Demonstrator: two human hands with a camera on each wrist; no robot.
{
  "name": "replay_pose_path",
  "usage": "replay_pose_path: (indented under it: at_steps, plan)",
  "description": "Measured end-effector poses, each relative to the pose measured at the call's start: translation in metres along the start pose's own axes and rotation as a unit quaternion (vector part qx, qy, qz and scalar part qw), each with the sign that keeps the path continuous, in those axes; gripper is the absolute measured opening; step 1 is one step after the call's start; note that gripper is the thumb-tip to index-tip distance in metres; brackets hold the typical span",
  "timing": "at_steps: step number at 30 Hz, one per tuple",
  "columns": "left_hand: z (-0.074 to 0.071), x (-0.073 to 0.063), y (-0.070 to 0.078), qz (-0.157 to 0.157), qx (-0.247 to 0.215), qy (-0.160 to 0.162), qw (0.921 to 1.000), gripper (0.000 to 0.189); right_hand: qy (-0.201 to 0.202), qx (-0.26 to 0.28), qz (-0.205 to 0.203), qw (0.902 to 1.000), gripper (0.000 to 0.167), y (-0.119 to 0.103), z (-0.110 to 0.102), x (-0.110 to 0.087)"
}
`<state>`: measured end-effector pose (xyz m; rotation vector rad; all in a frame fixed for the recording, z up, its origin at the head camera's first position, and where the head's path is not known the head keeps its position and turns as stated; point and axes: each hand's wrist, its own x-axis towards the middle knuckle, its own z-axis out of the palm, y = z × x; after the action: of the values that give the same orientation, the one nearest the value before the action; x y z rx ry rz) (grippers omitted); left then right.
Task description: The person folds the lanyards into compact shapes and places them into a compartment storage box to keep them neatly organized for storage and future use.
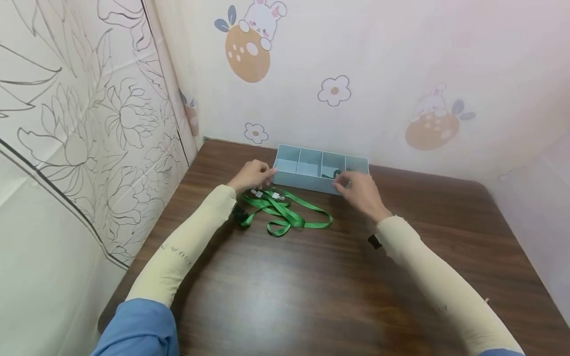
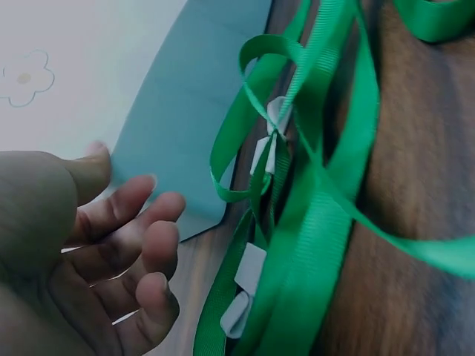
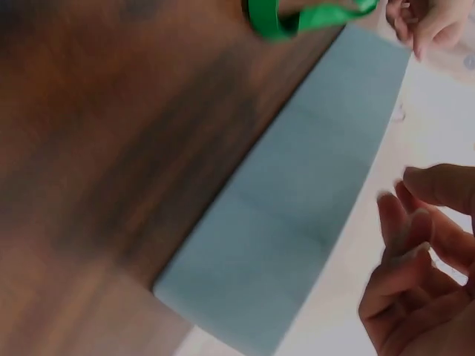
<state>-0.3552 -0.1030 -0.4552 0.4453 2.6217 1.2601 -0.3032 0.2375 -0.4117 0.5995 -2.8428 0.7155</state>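
A pale blue divided box [image 1: 307, 182] stands at the back of the table. My left hand [image 1: 253, 175] is at its left end; in the left wrist view the thumb [image 2: 90, 172] touches the rim by the corner, and the other fingers are loosely bent. My right hand [image 1: 359, 190] hovers at the front rim near the third compartment from the left, fingers bent and nothing visible between the tips [image 3: 417, 178]. Inside that compartment lies a small dark green coiled thing [image 1: 337, 173], partly hidden by the hand. Green ribbons [image 1: 291, 217] with white clips [image 2: 251, 268] lie in front of the box.
The brown wooden table [image 1: 276, 287] meets a patterned wall covering [image 1: 378, 59] behind the box. A white sheet with line-drawn flowers [image 1: 129, 118] hangs along the left side. A dark bundle [image 1: 240, 215] sits by the left wrist.
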Motion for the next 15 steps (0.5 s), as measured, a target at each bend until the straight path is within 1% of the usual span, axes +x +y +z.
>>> replay_pose_path:
  at_steps: [2,4,6,8,9,12,15]
  plan:
    - [0.002,-0.002,-0.001,0.013,0.027,-0.021,0.9994,0.04,-0.03,0.011,-0.007,0.9995,0.012,-0.001,0.004,-0.009]
    - [0.005,-0.004,0.0,0.036,0.061,-0.046,0.9964,0.029,-0.06,0.023,-0.005,0.9979,0.01,-0.001,0.008,-0.018]
    - [0.01,-0.006,0.002,0.061,0.096,-0.07,0.991,0.018,-0.086,0.032,-0.003,0.9958,0.008,-0.001,0.013,-0.026]
    - [0.015,-0.007,0.006,0.084,0.136,-0.084,0.9836,0.011,-0.099,0.037,-0.001,0.9944,0.007,0.0,0.018,-0.032]
    - [0.017,-0.008,0.008,0.092,0.156,-0.086,0.9797,0.011,-0.103,0.038,-0.001,0.9939,0.006,0.0,0.021,-0.034]
    - [0.022,-0.009,0.011,0.099,0.201,-0.081,0.9712,0.015,-0.113,0.042,-0.002,0.9927,0.004,0.001,0.027,-0.038]
    - [0.025,-0.011,0.012,0.095,0.224,-0.071,0.9673,0.016,-0.126,0.048,-0.002,0.9909,0.004,0.002,0.032,-0.041]
